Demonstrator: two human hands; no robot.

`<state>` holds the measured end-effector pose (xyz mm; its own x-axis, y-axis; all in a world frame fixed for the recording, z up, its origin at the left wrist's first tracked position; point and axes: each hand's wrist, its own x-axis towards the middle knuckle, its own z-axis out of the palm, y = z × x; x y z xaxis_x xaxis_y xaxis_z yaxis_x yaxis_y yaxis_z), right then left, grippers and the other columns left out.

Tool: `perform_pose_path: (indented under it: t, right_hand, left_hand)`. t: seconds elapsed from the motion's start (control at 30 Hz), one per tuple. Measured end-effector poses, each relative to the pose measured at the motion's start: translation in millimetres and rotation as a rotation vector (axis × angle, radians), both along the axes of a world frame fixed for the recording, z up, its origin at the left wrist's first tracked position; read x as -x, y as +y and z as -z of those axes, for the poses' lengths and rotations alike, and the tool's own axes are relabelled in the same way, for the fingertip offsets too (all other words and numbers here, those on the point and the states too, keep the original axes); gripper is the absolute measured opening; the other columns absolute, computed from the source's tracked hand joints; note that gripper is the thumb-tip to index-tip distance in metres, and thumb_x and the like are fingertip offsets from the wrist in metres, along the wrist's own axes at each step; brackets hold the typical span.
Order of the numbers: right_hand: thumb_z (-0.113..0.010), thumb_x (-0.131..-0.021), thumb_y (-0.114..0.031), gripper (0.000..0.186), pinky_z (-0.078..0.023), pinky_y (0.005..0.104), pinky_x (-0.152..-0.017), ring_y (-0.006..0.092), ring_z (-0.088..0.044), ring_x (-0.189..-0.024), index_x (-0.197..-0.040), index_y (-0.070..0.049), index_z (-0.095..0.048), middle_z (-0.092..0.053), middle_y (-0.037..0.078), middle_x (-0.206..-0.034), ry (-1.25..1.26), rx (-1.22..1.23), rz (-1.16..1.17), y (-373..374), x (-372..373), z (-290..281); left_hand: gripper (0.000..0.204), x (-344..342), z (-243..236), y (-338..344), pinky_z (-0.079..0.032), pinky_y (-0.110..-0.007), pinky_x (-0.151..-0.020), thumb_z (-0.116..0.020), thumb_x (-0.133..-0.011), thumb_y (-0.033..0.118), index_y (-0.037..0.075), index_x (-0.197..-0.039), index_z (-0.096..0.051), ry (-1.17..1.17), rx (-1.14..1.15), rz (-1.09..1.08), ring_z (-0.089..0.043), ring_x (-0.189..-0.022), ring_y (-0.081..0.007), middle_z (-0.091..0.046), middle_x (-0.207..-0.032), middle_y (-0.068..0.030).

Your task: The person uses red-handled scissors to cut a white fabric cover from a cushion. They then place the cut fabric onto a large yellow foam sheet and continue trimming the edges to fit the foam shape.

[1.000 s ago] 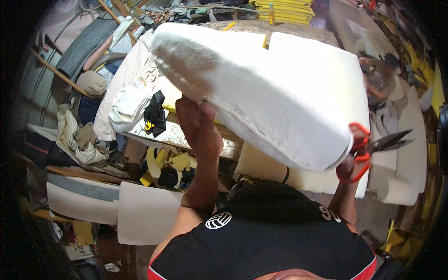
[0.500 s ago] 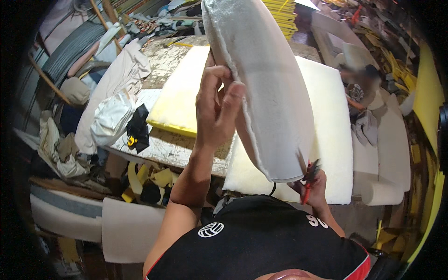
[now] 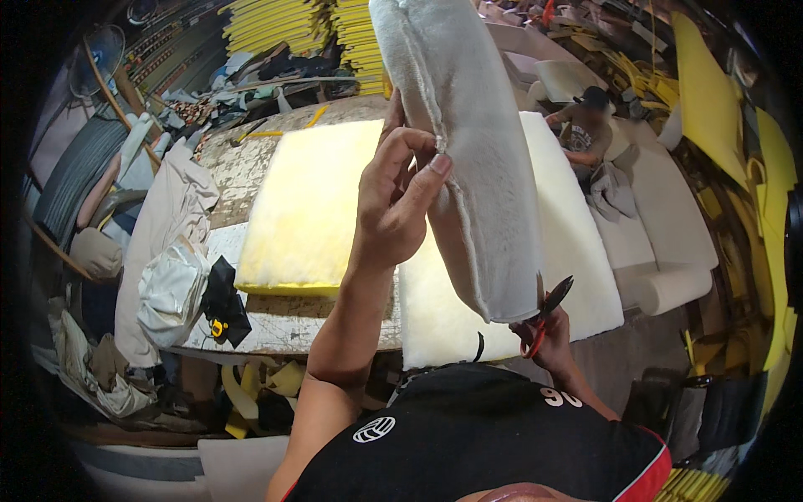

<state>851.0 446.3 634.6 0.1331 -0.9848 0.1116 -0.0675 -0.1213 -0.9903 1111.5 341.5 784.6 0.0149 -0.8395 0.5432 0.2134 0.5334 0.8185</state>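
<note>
Cushion (image 3: 489, 167) held tilted over table (image 3: 305, 322), likely light, soft, grippy, best taken by seam (image 3: 433, 105), which left hand (image 3: 393, 205) pinches; right hand (image 3: 554, 341) fingers curl round scissors (image 3: 555, 297).

Left hand (image 3: 397, 201) has the pale cushion (image 3: 481, 159) pinched at its seam, cushion tilted up above the worktop (image 3: 238, 184). Right hand (image 3: 552, 339) grips scissors (image 3: 556, 295) just beside cushion's lower end, contact unclear. Yellow foam block (image 3: 305, 201) near worktop front edge, white pad (image 3: 577, 243) to its right. Black cloth (image 3: 230, 289), yellow tape measure (image 3: 218, 328) near front left corner.
</note>
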Motion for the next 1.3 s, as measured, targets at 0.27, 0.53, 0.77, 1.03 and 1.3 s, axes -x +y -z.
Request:
perform_pose_path:
  t: [0.27, 0.53, 0.77, 1.03, 1.3]
  right_hand:
    - [-0.060, -0.096, -0.024, 0.025, -0.046, 0.0258, -0.061, 0.0087, -0.057, -0.071, -0.107, -0.002, -0.053, -0.059, 0.003, -0.093, -0.164, 0.198, 0.400, 28.3, -2.5, 6.1]
    - [-0.068, -0.092, -0.030, 0.051, -0.054, 0.0292, -0.073, 0.0144, -0.064, -0.086, -0.129, 0.002, -0.051, -0.060, 0.007, -0.100, -0.190, 0.330, 0.168, 45.0, -4.4, -99.3]
    - [-0.068, -0.092, -0.041, 0.056, -0.054, 0.0283, -0.064, 0.0124, -0.062, -0.069, -0.122, 0.006, -0.058, -0.056, 0.003, -0.081, -0.239, 0.058, -0.222, 32.2, -28.7, -125.2]
    - [-0.063, -0.089, -0.060, 0.072, -0.053, 0.0273, -0.058, 0.0128, -0.063, -0.063, -0.109, 0.009, -0.062, -0.055, 0.004, -0.075, -0.253, 0.003, -0.234, 36.5, -19.8, -118.9]
    - [-0.058, -0.093, -0.059, 0.067, -0.050, 0.0267, -0.053, 0.0120, -0.060, -0.058, -0.100, 0.007, -0.064, -0.054, 0.002, -0.067, -0.194, -0.016, -0.255, 39.0, 1.6, -113.9]
  left_hand:
    - [0.005, 2.8, 9.0, -17.4, -0.042, -0.021, -0.080, -0.058, -0.091, 0.000, 0.000, -0.093, -0.054, -0.028, 0.115, 0.316, -0.035, -0.127, -0.0149, -0.022, -0.149, -0.0204]
    - [0.008, 28.4, 9.5, -4.6, -0.037, -0.022, -0.072, -0.057, -0.092, -0.002, 0.001, -0.098, -0.052, -0.217, 0.183, 0.199, -0.041, -0.090, -0.0082, -0.034, -0.117, -0.0099]
    - [0.009, 43.8, 1.3, 5.7, -0.042, -0.024, -0.083, -0.055, -0.091, -0.007, -0.002, -0.098, -0.052, -0.221, 0.192, 0.220, -0.048, -0.091, -0.0088, -0.029, -0.152, -0.0221]
    - [0.009, 60.3, 2.9, 16.0, -0.042, -0.022, -0.071, -0.052, -0.086, -0.007, -0.003, -0.093, -0.053, -0.187, 0.204, 0.125, -0.048, -0.080, -0.0088, -0.043, -0.135, -0.0193]
    - [0.005, 74.4, -2.8, 22.5, -0.036, -0.022, -0.063, -0.052, -0.088, -0.002, -0.001, -0.092, -0.054, -0.257, 0.223, 0.098, -0.042, -0.072, -0.0074, -0.045, -0.121, -0.0148]
